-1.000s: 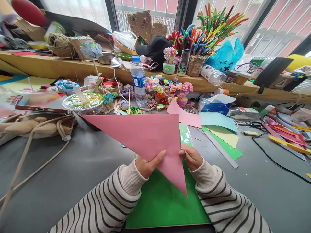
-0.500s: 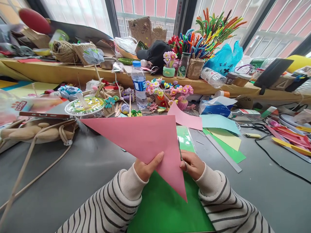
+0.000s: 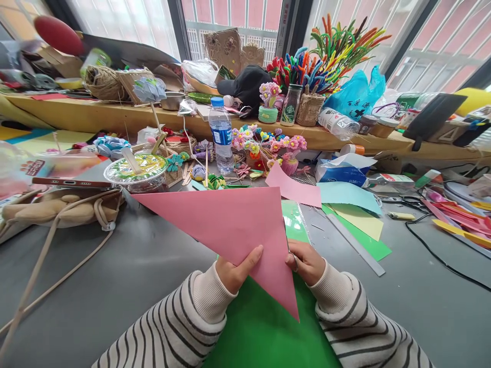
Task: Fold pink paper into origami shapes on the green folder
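A pink sheet of paper (image 3: 226, 217), folded or cut to a triangle, is held up in front of me. My left hand (image 3: 240, 268) grips its lower edge, thumb on the near face and the other fingers hidden behind. At the paper's right edge, my right hand (image 3: 305, 260) is closed on scissors (image 3: 294, 262); a finger ring and a thin dark strip of blade show, the rest hidden by the paper and fingers. Below both hands lies a green mat or sheet (image 3: 264, 327) on the grey table.
A metal ruler (image 3: 356, 245) lies right of the hands beside coloured paper sheets (image 3: 347, 197). A water bottle (image 3: 221, 138), a lidded cup (image 3: 135, 171) and craft flowers (image 3: 264, 140) stand behind. A bag with straps (image 3: 61, 207) is at left, a black cable (image 3: 433, 250) at right.
The whole view shifts slightly down and right. The paper tilts a little, its top edge now sloping slightly; both hands keep their hold.
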Motion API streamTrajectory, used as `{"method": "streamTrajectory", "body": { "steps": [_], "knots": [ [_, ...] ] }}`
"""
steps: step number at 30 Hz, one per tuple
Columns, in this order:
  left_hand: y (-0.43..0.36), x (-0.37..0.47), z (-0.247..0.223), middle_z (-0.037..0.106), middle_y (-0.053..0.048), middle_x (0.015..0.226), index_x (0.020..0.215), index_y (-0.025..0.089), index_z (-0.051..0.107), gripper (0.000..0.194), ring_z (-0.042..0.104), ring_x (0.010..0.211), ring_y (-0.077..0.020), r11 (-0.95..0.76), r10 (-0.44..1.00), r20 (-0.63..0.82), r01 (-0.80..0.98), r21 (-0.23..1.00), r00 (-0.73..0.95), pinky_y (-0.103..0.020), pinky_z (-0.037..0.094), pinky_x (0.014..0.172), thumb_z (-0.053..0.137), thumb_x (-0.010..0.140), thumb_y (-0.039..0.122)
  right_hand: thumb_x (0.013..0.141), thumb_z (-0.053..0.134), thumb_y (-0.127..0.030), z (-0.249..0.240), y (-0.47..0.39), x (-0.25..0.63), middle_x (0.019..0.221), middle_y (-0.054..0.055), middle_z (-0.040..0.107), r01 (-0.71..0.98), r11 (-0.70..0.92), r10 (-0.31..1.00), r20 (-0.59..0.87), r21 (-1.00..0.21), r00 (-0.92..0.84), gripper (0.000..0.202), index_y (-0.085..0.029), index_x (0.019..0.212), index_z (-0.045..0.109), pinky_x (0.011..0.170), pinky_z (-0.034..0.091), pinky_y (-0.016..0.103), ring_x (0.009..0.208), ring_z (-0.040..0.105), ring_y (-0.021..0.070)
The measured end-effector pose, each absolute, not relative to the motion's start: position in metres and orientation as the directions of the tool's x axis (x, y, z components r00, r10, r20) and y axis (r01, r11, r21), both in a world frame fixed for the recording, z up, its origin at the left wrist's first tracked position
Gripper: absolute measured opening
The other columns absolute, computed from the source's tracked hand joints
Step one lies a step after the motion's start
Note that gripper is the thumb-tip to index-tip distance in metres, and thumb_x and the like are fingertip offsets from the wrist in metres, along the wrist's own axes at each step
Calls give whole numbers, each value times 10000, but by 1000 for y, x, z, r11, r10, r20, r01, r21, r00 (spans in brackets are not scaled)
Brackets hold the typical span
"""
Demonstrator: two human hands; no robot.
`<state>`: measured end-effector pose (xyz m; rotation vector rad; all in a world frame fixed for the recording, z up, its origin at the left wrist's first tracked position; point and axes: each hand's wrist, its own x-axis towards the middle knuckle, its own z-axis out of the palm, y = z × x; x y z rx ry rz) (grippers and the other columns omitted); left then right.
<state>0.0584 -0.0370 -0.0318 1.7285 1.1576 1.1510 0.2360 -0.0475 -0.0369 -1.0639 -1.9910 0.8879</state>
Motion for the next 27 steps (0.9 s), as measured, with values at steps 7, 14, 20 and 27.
{"method": "streamTrajectory", "body": {
  "steps": [7,14,20,27],
  "knots": [
    [-40,62,-33,622,-31,890,839,178,558,212,565,859,-177,-245,965,220,190,951,143,-325,450,843,538,668,302,777,249,-535,-37,-47,237,609,30,454,381,422,873,255,-822,-416,486,-145,610,485,500,332,230,564,429,114],
    [-39,62,-34,632,-16,885,848,181,564,198,571,853,-165,-273,956,246,184,944,158,-303,462,831,536,673,268,766,246,-552,-38,-45,237,551,8,392,413,426,885,275,-805,-376,484,-164,535,419,467,306,232,518,394,108],
    [-35,59,-37,635,-25,894,870,177,563,216,573,866,-174,-344,928,286,256,903,238,-303,461,834,515,693,291,766,249,-552,-37,-47,237,561,7,401,364,444,871,301,-818,-388,478,-167,536,415,467,308,229,520,393,105],
    [-36,61,-37,630,-21,901,872,183,563,227,572,859,-174,-331,937,286,251,910,201,-301,463,829,519,686,305,771,272,-532,-37,-46,238,545,2,394,387,424,887,289,-819,-361,455,-168,543,424,467,305,232,514,391,106]
  ]
}}
